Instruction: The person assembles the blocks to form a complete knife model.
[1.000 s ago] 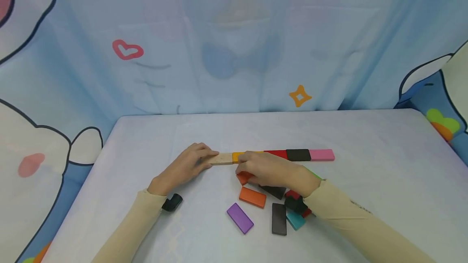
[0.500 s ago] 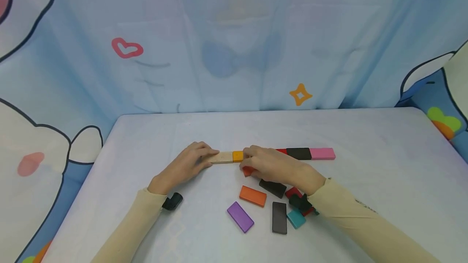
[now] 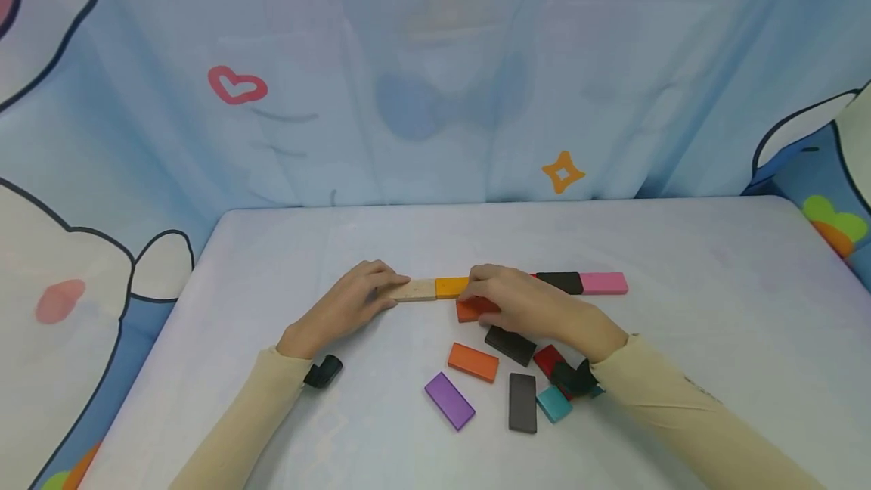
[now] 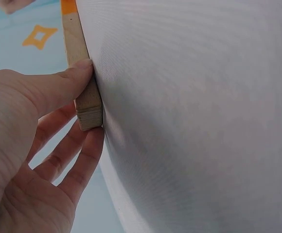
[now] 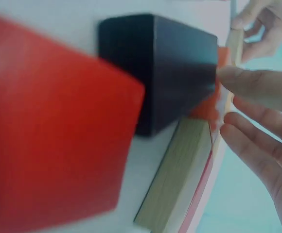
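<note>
My left hand (image 3: pixel 347 305) grips the end of a plain wooden block (image 3: pixel 415 290), thumb on the near side and fingers behind it, as the left wrist view shows. This block is the left end of a straight row with a yellow block (image 3: pixel 450 287), a mostly hidden red one, a black block (image 3: pixel 560 283) and a pink block (image 3: pixel 603 283). My right hand (image 3: pixel 527 301) pinches an orange-red block (image 3: pixel 468 311) lying along the row's near side. The hand covers that block's right part and some of the row.
Loose blocks lie nearer: a dark block (image 3: pixel 510 345), an orange block (image 3: pixel 472 362), a purple block (image 3: pixel 450 401), a grey-black block (image 3: pixel 522 403), a teal block (image 3: pixel 554 404) and a red block (image 3: pixel 550 358). The right wrist view shows a greenish-sided block (image 5: pixel 175 179). A curtain (image 3: pixel 306 150) hangs behind the table.
The orange-red block has gone from slanted to lying along the row's near side, moved slightly right and away by my right hand. My left hand stays on the wooden block.
</note>
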A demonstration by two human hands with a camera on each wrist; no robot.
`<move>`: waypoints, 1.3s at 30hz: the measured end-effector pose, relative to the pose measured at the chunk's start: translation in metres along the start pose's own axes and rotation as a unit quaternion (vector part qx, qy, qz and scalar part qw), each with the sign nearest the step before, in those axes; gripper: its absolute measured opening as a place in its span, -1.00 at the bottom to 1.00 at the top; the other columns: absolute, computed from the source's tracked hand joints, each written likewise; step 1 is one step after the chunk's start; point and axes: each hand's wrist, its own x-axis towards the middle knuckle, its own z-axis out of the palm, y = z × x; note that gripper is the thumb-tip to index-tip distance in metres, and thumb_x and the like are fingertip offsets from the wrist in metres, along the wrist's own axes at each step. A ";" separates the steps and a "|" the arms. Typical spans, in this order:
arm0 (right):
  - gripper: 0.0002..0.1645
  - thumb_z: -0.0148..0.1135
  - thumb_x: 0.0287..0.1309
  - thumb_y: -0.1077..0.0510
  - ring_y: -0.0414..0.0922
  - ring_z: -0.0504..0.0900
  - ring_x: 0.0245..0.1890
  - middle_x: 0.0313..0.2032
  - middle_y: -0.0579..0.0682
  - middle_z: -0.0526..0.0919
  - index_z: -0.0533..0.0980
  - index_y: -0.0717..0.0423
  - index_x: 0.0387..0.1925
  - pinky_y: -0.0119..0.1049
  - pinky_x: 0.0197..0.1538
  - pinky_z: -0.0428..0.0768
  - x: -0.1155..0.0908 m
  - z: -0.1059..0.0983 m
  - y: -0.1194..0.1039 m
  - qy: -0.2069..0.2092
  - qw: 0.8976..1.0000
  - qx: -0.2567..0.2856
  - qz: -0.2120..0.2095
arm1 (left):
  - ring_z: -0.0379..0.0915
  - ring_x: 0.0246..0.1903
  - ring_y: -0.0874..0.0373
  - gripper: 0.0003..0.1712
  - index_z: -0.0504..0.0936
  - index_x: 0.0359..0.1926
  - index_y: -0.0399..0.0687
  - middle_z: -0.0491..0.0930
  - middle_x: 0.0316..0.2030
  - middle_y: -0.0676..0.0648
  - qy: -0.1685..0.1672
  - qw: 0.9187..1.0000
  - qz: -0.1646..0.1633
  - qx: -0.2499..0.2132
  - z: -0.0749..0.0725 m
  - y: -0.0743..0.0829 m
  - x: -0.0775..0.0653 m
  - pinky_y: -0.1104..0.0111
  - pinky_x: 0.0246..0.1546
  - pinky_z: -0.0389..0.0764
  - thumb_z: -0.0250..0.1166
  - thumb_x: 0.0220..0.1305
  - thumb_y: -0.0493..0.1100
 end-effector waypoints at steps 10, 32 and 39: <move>-0.65 0.56 0.14 0.29 -0.09 0.60 -0.12 -0.11 0.00 0.63 0.73 0.20 -0.01 -0.25 0.02 0.72 -0.005 -0.001 0.004 0.016 1.000 0.009 -0.003 | 0.50 0.01 0.04 -0.57 0.69 0.25 -0.15 0.64 0.10 -0.08 0.000 1.000 -0.009 0.002 -0.001 -0.001 0.001 0.17 0.07 0.60 0.41 0.39 -0.28; -0.73 0.54 0.19 0.26 -0.12 0.59 -0.21 -0.19 -0.01 0.63 0.75 0.25 -0.07 -0.30 -0.08 0.71 -0.003 0.000 -0.004 0.044 0.998 0.007 0.037 | 0.52 0.04 0.03 -0.57 0.69 0.25 -0.15 0.65 0.08 -0.08 -0.007 1.000 -0.018 0.002 0.001 0.003 0.001 0.15 0.13 0.60 0.42 0.39 -0.28; -0.76 0.48 0.24 0.30 -0.11 0.61 -0.25 -0.19 -0.01 0.66 0.74 0.27 -0.06 -0.33 -0.21 0.70 -0.029 -0.022 0.003 0.100 0.991 0.055 0.068 | 0.52 0.03 0.04 -0.56 0.69 0.25 -0.15 0.64 0.08 -0.08 -0.002 1.000 -0.012 0.004 0.002 0.004 0.001 0.15 0.10 0.61 0.43 0.37 -0.28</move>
